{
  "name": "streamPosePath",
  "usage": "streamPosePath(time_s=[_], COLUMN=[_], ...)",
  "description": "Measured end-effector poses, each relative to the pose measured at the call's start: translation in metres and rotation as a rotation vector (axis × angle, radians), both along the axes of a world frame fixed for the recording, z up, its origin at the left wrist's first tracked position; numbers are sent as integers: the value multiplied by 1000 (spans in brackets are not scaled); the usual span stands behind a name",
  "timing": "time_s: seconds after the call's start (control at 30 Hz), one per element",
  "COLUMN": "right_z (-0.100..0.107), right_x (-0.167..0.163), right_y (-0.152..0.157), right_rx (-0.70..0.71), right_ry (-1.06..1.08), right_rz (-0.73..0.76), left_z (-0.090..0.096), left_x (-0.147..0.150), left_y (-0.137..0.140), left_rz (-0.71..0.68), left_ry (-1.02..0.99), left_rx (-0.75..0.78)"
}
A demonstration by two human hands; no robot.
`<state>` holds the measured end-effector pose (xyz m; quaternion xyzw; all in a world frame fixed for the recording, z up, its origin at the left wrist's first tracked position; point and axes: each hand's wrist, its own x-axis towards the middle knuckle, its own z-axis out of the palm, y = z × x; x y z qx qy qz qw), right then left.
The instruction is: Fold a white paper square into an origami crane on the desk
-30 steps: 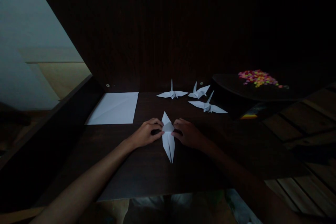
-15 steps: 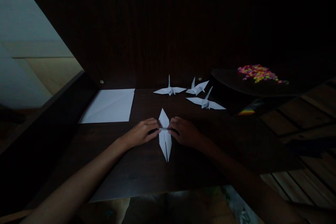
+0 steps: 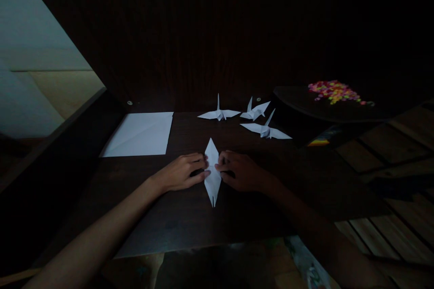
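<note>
A white folded origami paper [image 3: 213,184], long and diamond-shaped, lies on the dark table with a split point towards me. My left hand [image 3: 185,171] is at its left edge, thumb resting on the paper and fingers curled beside it. From the other side my right hand [image 3: 239,170] grips the right edge near the middle, fingers bent and thumb close to the centre crease. Beyond the hands stand three white paper cranes, one in the middle [image 3: 219,114], one further right [image 3: 256,111] and one nearer [image 3: 266,131].
White paper [image 3: 139,134] lies flat at the left, faintly creased. On a raised dark shelf [image 3: 294,104] at the right sits a pile of small colourful pieces [image 3: 335,91]. A dark panel rises behind the table [image 3: 162,230], and a low side wall borders the left.
The upright flap between my hands now lies flat over the lower half, covering most of the slit. My thumbs have shifted onto the paper. The view has tilted slightly.
</note>
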<state>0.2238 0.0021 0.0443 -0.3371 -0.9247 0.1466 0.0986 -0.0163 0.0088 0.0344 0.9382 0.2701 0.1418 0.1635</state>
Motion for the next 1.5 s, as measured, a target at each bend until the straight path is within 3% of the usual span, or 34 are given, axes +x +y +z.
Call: streamPosePath(time_s=[0.3, 0.7, 1.07, 1.5], right_z=[-11, -2, 7, 9], right_x=[-1, -9, -12, 1], right_y=[2, -8, -13, -1], right_rx=[-42, 87, 106, 15], right_ry=[2, -181, -320, -196], right_rz=[-37, -31, 47, 77], left_z=[-4, 2, -8, -11], left_x=[1, 6, 29, 33], left_y=[-1, -22, -43, -49], left_rz=[20, 58, 218, 303], left_ry=[-21, 121, 211, 195], left_rx=[34, 212, 142, 154])
